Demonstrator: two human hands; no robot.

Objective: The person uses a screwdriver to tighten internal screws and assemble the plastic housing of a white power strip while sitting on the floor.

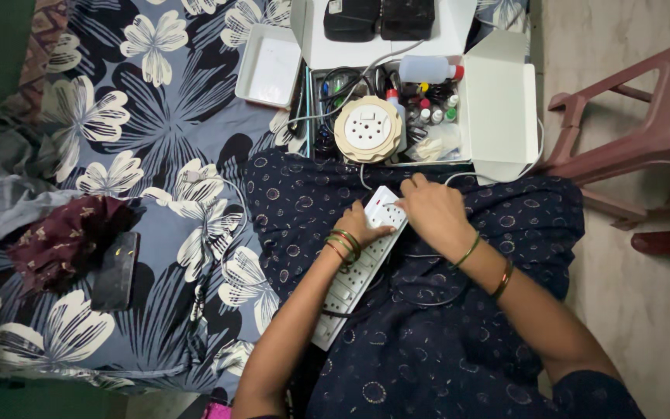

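Head view: long white plastic power strip (358, 264) lies diagonally across the lap on dark dotted fabric (428, 341). Left hand (360, 226) curled around its upper edge, gripping it. Right hand (434, 211) rests fingers-down on the strip's top end; whether it pinches anything, cannot tell. Thin bangles on both wrists. Just beyond: open white cardboard box (498, 109) holding a round cream extension reel (367, 128) and small bottles. Floral bedsheet (149, 116) left, flat dark phone (116, 270) on it.
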